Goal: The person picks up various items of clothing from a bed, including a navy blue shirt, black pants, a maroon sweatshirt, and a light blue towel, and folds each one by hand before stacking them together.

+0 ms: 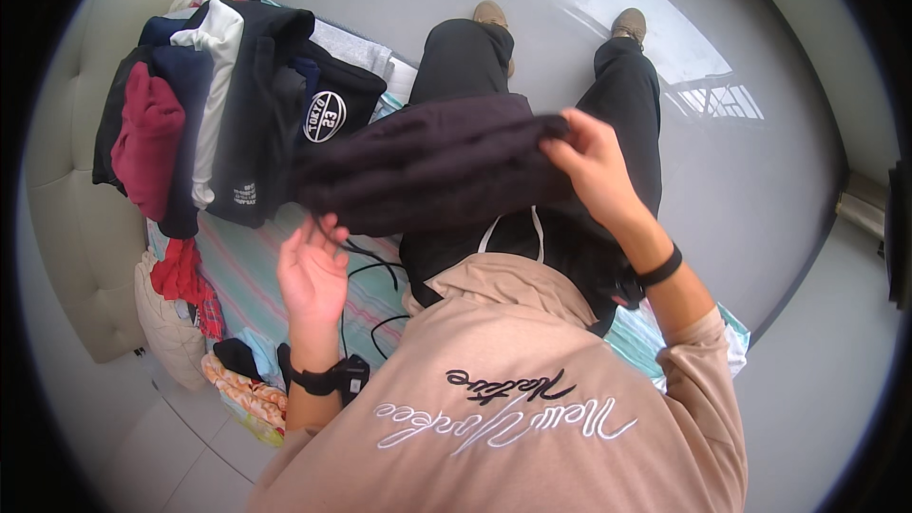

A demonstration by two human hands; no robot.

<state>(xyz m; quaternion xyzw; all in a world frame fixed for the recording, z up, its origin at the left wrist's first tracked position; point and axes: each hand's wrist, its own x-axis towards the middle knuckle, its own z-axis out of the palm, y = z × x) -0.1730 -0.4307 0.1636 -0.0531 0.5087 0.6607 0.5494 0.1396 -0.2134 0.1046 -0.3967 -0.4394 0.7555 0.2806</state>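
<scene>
A dark garment [427, 167], partly blurred and folded lengthwise, stretches across my lap. My right hand [595, 167] grips its right end between thumb and fingers. Below the left end lies my left hand [313, 274], palm up with the fingers apart, its fingertips close to the fabric's edge. A thin dark strand crosses those fingertips; whether they touch the garment is hard to tell. Black pants [463, 60] with a white drawstring cover my legs beneath the garment.
Piled clothes [246, 107] in several colours lie left on the striped bedding [242, 256], beside a padded headboard [82, 164]. Black cables [370, 267] run near my left wrist. A red cloth [178, 274] and a pale pillow [167, 320] lie further left.
</scene>
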